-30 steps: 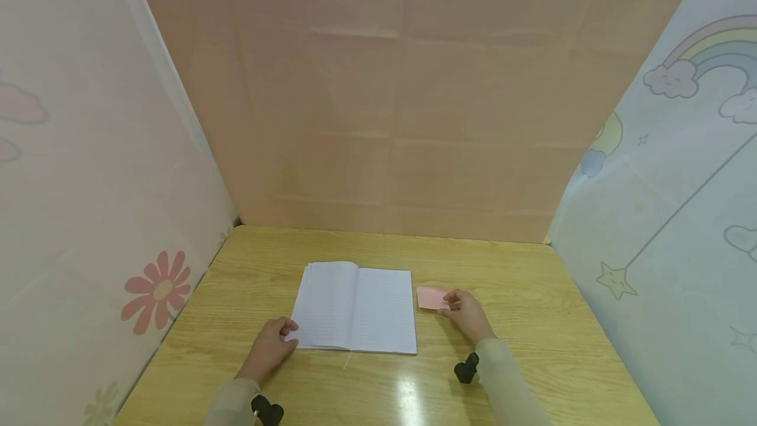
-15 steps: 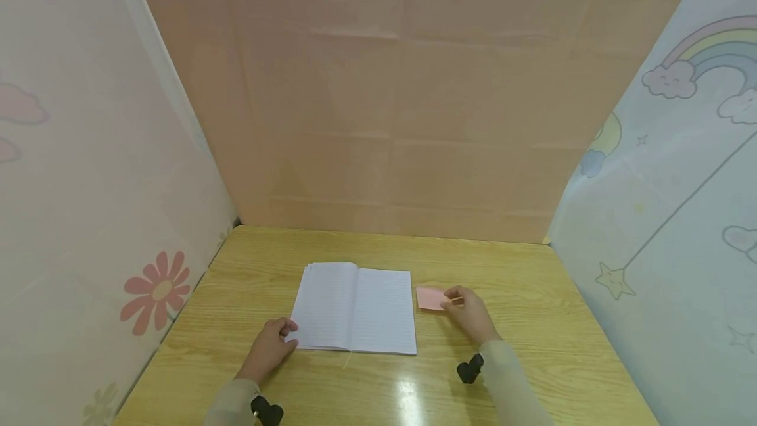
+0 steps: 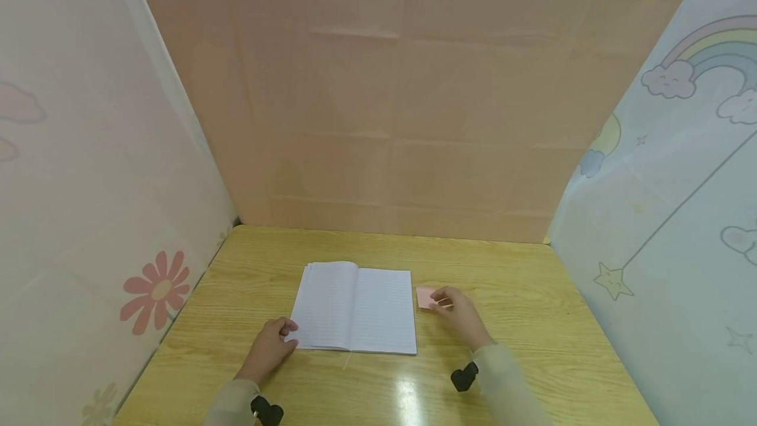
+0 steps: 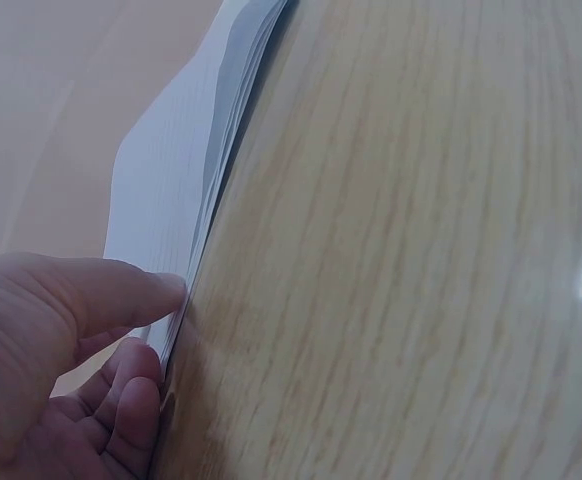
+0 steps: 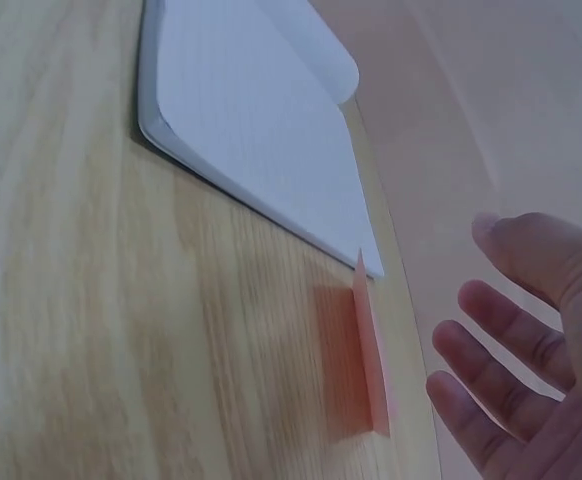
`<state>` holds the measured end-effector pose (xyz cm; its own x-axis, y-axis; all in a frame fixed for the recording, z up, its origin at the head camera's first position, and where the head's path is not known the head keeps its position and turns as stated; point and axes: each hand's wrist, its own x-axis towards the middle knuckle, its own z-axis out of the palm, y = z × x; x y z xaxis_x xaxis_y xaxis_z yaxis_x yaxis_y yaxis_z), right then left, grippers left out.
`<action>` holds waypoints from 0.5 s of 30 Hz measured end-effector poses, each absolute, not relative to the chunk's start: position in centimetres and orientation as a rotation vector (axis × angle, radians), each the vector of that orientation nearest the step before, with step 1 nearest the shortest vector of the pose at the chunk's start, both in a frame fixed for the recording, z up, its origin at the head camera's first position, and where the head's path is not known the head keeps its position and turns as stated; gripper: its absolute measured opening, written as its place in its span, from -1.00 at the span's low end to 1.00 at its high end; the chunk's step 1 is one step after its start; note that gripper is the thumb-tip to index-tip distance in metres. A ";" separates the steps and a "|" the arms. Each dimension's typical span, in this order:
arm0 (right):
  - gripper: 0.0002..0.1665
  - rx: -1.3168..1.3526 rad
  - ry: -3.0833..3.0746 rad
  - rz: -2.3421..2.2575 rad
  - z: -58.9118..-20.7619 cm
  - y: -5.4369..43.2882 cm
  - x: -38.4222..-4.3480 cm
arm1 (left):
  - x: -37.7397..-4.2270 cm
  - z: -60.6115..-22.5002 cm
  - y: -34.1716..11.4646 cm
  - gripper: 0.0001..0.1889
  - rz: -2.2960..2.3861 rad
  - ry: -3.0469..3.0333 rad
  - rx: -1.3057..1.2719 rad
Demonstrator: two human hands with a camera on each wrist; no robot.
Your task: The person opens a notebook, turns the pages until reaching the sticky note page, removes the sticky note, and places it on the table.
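An open lined notebook (image 3: 384, 311) lies on the wooden table, its left page bowed up near the fold. My left hand (image 3: 271, 348) holds its lower left corner. In the left wrist view the thumb (image 4: 161, 292) lies on the page edge, with the other fingers curled at the notebook's side. Right of the notebook is a pink sticky note (image 3: 423, 298), partly covered by my right hand (image 3: 461, 316) in the head view. The right wrist view shows the note (image 5: 373, 355) with a side lifted off the table, and the right fingers (image 5: 491, 390) spread apart, holding nothing.
A thin ribbon (image 3: 347, 360) sticks out below the notebook's spine. Behind the table (image 3: 520, 281) rises a brown paper backdrop (image 3: 390, 117). Patterned white sheets (image 3: 668, 215) stand along the left and right sides.
My right hand has shifted slightly left over the pink sticky note and now covers more of it. The left hand and the notebook have stayed in place.
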<state>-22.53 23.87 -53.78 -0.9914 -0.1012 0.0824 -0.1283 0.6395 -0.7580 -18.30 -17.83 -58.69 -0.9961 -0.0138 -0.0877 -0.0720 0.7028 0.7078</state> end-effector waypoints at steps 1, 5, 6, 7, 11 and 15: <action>-0.80 0.214 -2.812 1.302 -53.8 23.6 -22.4 | -18.3 -58.7 -17.8 -0.80 1.179 2.832 -0.073; -0.83 0.269 -2.811 1.335 -54.4 23.0 -22.0 | -18.1 -58.4 -17.7 -0.80 1.182 2.835 -0.080; -0.84 0.286 -2.812 1.350 -54.5 22.8 -21.9 | -18.1 -58.3 -17.7 -0.80 1.188 2.833 -0.079; -0.84 0.300 -2.816 1.362 -54.7 22.7 -21.8 | -18.0 -58.2 -17.7 -0.80 1.195 2.828 -0.079; -0.84 0.363 -2.843 1.420 -55.7 22.5 -21.2 | -17.8 -57.8 -17.6 -0.79 1.220 2.810 -0.072; -0.83 0.413 -2.872 1.442 -56.5 22.4 -20.7 | -17.7 -57.7 -17.5 -0.78 1.207 2.812 -0.072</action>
